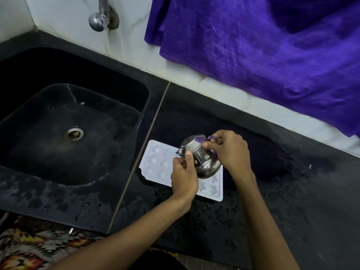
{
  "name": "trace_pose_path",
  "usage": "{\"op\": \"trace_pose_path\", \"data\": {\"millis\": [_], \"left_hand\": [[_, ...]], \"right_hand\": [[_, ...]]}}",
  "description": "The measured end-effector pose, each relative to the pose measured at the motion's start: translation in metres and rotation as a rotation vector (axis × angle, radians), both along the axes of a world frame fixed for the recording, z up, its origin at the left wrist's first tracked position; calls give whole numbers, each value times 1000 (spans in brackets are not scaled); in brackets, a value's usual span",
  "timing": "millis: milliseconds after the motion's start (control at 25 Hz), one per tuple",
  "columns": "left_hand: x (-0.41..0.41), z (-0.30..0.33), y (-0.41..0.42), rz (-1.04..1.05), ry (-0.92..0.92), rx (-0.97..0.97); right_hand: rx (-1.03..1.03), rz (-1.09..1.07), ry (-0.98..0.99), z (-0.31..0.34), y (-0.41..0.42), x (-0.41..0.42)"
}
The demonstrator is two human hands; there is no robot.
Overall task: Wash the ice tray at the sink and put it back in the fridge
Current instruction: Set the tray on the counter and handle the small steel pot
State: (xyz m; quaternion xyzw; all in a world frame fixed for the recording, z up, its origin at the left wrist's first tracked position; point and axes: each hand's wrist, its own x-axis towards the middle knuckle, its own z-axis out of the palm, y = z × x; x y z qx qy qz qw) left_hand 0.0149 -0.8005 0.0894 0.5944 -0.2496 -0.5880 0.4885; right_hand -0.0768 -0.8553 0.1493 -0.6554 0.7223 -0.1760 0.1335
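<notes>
A black stone counter (272, 191) runs under a white tiled wall (64, 18). Its surface is wet, with droplets and patches of water across it. A black sink (58, 133) is set into the counter on the left, with a metal drain (73, 134) in its floor. A chrome tap (99, 18) projects from the wall above the sink. A purple cloth (263, 51) hangs down the wall on the right, its lower edge reaching close to the counter.

The white ice tray (155, 162) lies flat on the counter, just right of the sink edge and of the seam in the stone. Its near cells have a star form; its far cells are rounded.

A steel jug (200, 156) is held above the tray, tilted with its mouth toward the sink side. It covers the middle of the tray.

Left hand (184, 177): fingers curled, thumb pressed against the jug body below its neck; it holds the jug from the near side. Right hand (229, 151): fingers curled round the jug handle at the far right side, thumb on the neck. Both forearms reach in from the bottom of the view.

A patterned fabric (35, 248) shows at the lower left, below the counter edge
</notes>
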Motion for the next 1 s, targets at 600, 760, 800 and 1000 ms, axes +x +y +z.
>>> {"op": "trace_pose_path", "data": {"millis": [600, 760, 800, 1000], "left_hand": [[-1, 6, 24, 39, -11, -171], [0, 2, 28, 29, -33, -135], [1, 1, 28, 25, -39, -126], [3, 0, 27, 30, -44, -97]], "right_hand": [[-70, 24, -103, 18, 29, -6], [-45, 31, -44, 13, 31, -1], [-41, 27, -36, 13, 31, 1], [-41, 29, -1, 10, 31, 6]]}}
